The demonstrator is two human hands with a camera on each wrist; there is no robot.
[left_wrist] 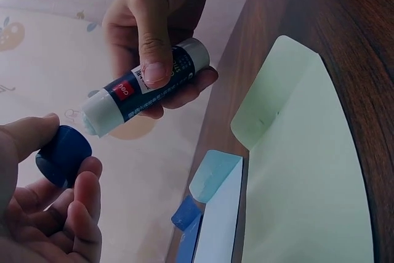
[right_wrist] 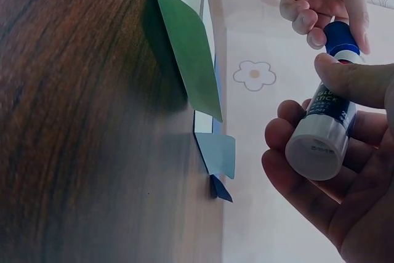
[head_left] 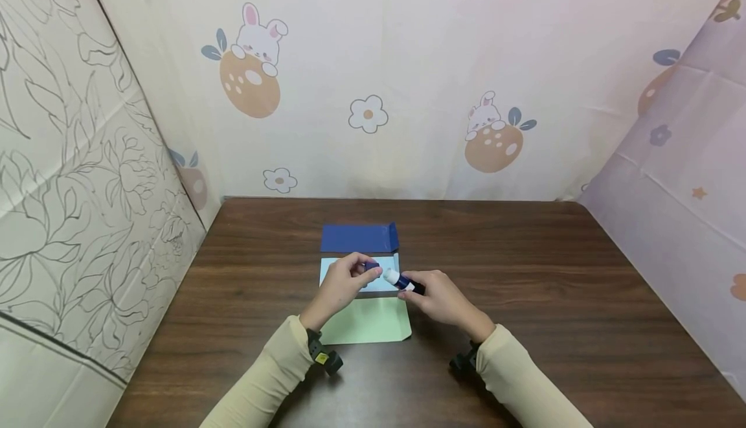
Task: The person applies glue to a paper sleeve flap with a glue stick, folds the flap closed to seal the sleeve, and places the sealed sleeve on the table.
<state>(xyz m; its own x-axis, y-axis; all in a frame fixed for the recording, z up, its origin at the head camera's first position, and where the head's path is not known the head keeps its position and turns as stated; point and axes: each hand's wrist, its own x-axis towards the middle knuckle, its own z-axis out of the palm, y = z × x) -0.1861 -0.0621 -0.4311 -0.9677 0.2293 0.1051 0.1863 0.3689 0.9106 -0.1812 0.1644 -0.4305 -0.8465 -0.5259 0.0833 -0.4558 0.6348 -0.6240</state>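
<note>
My left hand (head_left: 344, 281) pinches a dark blue cap (left_wrist: 63, 156) between thumb and fingers. Facing it, my right hand (head_left: 438, 296) grips a glue stick (left_wrist: 144, 89) with a dark label and white ends. The uncapped end of the glue stick points at the cap, with a small gap between them in the left wrist view. Both hands are over three folded papers: a dark blue one (head_left: 355, 238) at the back, a light blue one (head_left: 373, 283) partly hidden under the hands, and a pale green one (head_left: 367, 322) nearest me.
The papers lie in a column on a dark wooden table (head_left: 524, 247), with small end flaps bent up at the right. A patterned curtain (head_left: 373, 39) hangs behind the table's far edge, with more sheeting at both sides. Each wrist wears a black camera (head_left: 333, 362).
</note>
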